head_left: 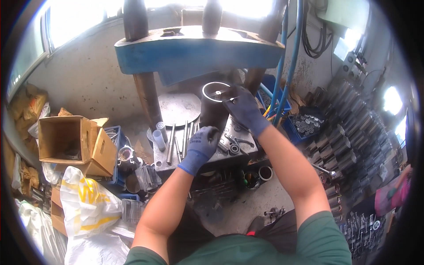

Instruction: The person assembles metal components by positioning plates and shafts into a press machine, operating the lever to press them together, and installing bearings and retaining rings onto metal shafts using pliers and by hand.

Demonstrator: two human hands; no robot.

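Note:
A dark upright cylinder [213,109] with a bright ring around its top stands on the metal press table [165,164]. My right hand [247,111], in a blue-grey glove, reaches over the cylinder's top right edge; its fingers look bent together, and what they hold is hard to make out. Lower and to the left, my left hand [201,146], gloved alike, is closed beside the cylinder's foot, its fingers curled and their contents hidden. Several metal rods [171,143] lie left of that hand. Pliers [239,142] and a small metal ring [234,149] lie to its right.
The press's blue crosshead [198,55] spans above, between thick columns [148,99]. A round plate [179,109] and clear plastic tubes [158,138] share the table. Cardboard boxes [66,141] and white sacks [88,203] crowd the left; stacked metal cylinders [338,145] fill the right.

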